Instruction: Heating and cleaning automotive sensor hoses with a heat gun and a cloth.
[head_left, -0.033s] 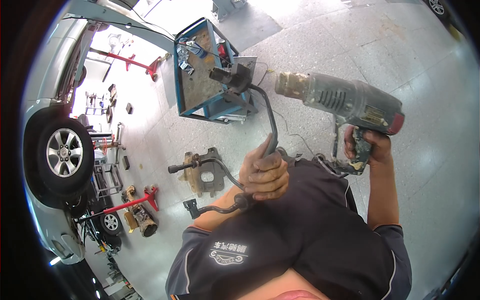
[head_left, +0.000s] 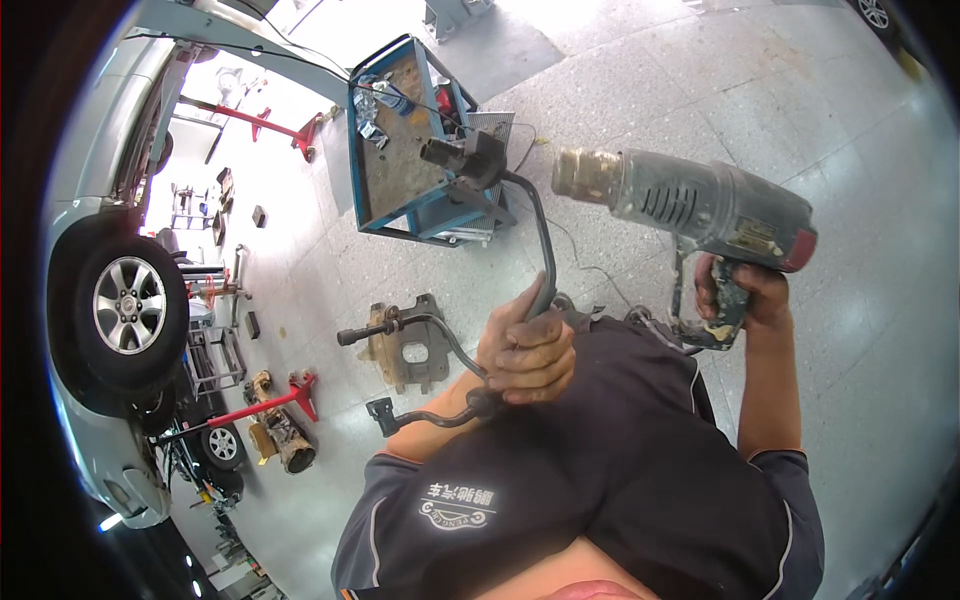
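Note:
My left hand (head_left: 530, 352) is closed around a black branched hose (head_left: 545, 235). One branch rises from the fist to a bulky black fitting (head_left: 478, 160). Two thinner branches come out on the left side, ending in a small plug (head_left: 350, 337) and a squarish clip connector (head_left: 382, 415). Dirty and worn, a grey heat gun (head_left: 700, 205) with a red rear patch is gripped by its handle in my right hand (head_left: 752, 292). Its nozzle (head_left: 585, 177) points left toward the hose, with a gap between them. Whether it is switched on does not show.
A blue-framed cart (head_left: 360, 190) holding bottles stands ahead. On the floor behind the hose lies a tan and grey metal part (head_left: 415, 350). At left is a silver car with its wheel (head_left: 130, 305), plus red stands (head_left: 270, 405). A cable (head_left: 590, 268) trails across the floor.
The heat gun and my right hand have shifted slightly right, and the nozzle sits a little lower. My left hand and the hose have dropped a touch.

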